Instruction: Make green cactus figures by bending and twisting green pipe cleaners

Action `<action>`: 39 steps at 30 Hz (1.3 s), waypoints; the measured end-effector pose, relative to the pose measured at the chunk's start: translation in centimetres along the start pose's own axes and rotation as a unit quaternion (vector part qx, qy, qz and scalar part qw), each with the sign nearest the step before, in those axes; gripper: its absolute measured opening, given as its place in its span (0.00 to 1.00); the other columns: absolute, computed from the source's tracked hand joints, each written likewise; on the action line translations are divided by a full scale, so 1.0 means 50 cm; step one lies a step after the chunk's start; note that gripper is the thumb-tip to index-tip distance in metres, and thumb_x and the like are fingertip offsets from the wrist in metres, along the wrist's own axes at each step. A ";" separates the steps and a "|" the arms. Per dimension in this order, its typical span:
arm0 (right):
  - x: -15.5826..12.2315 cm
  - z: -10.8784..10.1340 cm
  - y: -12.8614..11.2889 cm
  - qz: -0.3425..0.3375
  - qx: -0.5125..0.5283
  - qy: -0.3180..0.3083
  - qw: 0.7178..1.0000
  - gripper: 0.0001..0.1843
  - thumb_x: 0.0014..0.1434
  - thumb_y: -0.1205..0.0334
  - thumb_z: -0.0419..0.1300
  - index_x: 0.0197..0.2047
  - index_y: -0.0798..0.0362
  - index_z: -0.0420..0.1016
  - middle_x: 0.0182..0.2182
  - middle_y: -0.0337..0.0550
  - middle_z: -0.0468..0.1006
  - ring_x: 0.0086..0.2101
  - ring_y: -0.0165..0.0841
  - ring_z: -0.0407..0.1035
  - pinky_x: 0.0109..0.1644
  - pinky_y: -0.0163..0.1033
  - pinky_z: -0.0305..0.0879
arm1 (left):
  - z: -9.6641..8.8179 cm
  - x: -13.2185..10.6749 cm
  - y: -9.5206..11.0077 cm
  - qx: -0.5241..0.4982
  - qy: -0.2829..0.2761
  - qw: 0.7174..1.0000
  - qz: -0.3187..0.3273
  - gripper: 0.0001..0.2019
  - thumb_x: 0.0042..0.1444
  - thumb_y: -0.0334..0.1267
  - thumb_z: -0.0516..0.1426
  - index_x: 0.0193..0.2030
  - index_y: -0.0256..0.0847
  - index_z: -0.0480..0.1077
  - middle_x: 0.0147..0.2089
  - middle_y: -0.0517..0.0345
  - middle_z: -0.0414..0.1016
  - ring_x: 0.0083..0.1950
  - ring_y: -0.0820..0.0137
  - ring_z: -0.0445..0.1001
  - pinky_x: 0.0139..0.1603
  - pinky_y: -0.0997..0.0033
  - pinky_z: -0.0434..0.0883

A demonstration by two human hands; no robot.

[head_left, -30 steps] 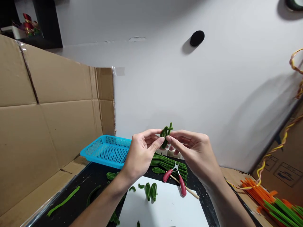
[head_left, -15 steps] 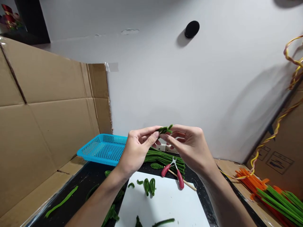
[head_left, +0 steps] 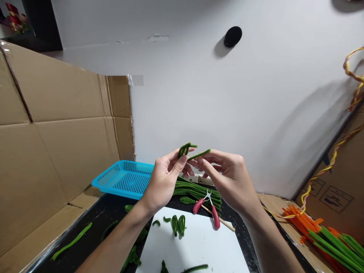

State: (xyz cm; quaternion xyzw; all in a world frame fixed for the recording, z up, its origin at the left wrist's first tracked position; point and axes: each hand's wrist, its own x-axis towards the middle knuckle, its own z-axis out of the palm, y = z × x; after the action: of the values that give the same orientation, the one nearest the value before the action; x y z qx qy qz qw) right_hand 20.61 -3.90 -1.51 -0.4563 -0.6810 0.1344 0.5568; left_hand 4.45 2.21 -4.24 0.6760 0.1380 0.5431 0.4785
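A dark green pipe cleaner point(head_left: 184, 150), bent into loops with free ends sticking out, is pinched between the thumb and fingers of my left hand point(head_left: 163, 176). One straight end of it slants toward my right hand point(head_left: 229, 172), whose thumb and index finger close at that strand; the exact contact is partly hidden. Below, two looped green pieces point(head_left: 178, 225) lie side by side on a white board point(head_left: 196, 246), with short curled offcuts near them. Red-handled cutting pliers point(head_left: 209, 204) rest at the board's far edge beside a thin wooden stick point(head_left: 227, 224).
Behind the board lies a bundle of green pipe cleaners point(head_left: 196, 189). A blue perforated basket point(head_left: 122, 180) stands at left, near a cardboard wall point(head_left: 74, 140). Orange and green stems point(head_left: 321, 231) lie at far right. A light green strip point(head_left: 72, 242) is on the black tabletop.
The looped piece has turned upright in my left fingers, so its loops and a longer straight end now show. My right fingers have drawn slightly away from the left thumb.
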 end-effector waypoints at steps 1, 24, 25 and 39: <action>0.000 0.000 -0.001 0.001 0.008 -0.003 1.000 0.11 0.69 0.58 0.62 0.41 0.53 0.86 0.34 0.44 0.85 0.32 0.33 0.78 0.34 0.38 0.74 | 0.001 -0.001 0.000 -0.017 -0.010 1.000 -0.001 0.18 0.73 0.48 0.58 0.62 0.41 0.77 0.41 0.52 0.82 0.36 0.70 0.74 0.41 0.69 0.73; 0.005 0.024 0.018 0.034 0.251 0.085 0.964 0.08 0.60 0.58 0.75 0.42 0.49 0.86 0.34 0.42 0.81 0.33 0.32 0.74 0.32 0.34 0.79 | 0.016 -0.007 -0.015 -0.035 0.041 0.998 -0.028 0.19 0.74 0.52 0.54 0.58 0.42 0.76 0.28 0.62 0.66 0.29 0.71 0.64 0.31 0.71 0.63; 0.005 0.023 0.019 0.039 0.252 0.086 0.963 0.08 0.60 0.58 0.75 0.41 0.49 0.87 0.33 0.42 0.81 0.33 0.31 0.74 0.31 0.34 0.79 | 0.016 -0.008 -0.017 -0.042 0.038 0.998 -0.031 0.18 0.74 0.52 0.54 0.59 0.42 0.74 0.28 0.62 0.67 0.30 0.71 0.65 0.30 0.72 0.63; 0.008 0.002 0.019 0.064 0.269 0.057 0.959 0.09 0.56 0.58 0.78 0.40 0.49 0.90 0.36 0.45 0.85 0.32 0.30 0.76 0.31 0.31 0.79 | 0.027 -0.014 -0.026 -0.091 0.015 0.996 -0.017 0.14 0.70 0.49 0.61 0.52 0.44 0.66 0.23 0.69 0.70 0.21 0.78 0.61 0.20 0.80 0.57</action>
State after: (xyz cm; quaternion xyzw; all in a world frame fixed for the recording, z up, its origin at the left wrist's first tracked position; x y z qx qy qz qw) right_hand 21.00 -3.04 -1.93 -0.3390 -0.5564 0.3221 0.6869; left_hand 5.79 1.67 -5.62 0.6190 0.1065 0.5549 0.5455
